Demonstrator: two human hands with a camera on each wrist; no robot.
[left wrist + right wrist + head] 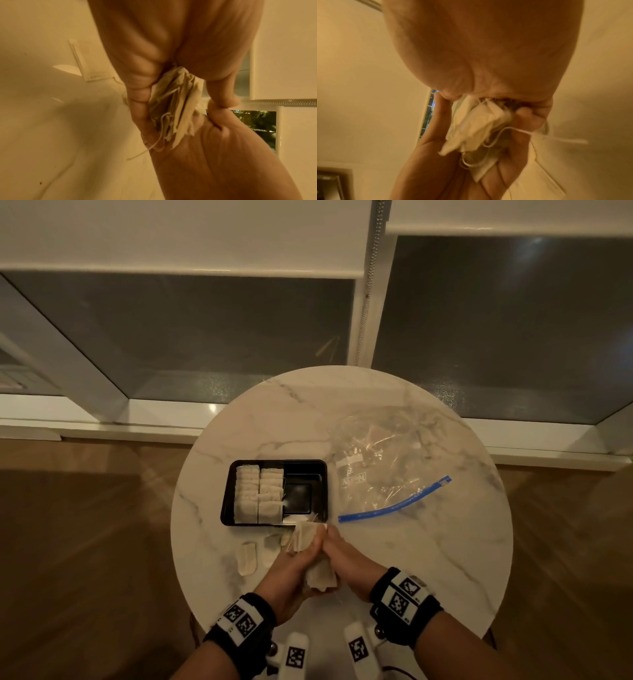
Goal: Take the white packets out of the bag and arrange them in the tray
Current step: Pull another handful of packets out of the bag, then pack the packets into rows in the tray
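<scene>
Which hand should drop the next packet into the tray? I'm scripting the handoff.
Probably the right hand: it pinches the bunch of packets at the tray end, while the left hand grips the bunch.

The round table top [411,542] is showing white marble with grey veins. The tray [322,470] is showing glossy black, and the rows of tea bags [258,494] in it are showing off-white. The bundle of tea bags [305,537] in the hands is looking cream, with white strings. The zip bag [383,460] is lying clear with a blue zip strip [394,503]. The wristbands [406,597] are showing black with black-and-white square-code tags. The floor [85,542] is glowing brown wood.
</scene>
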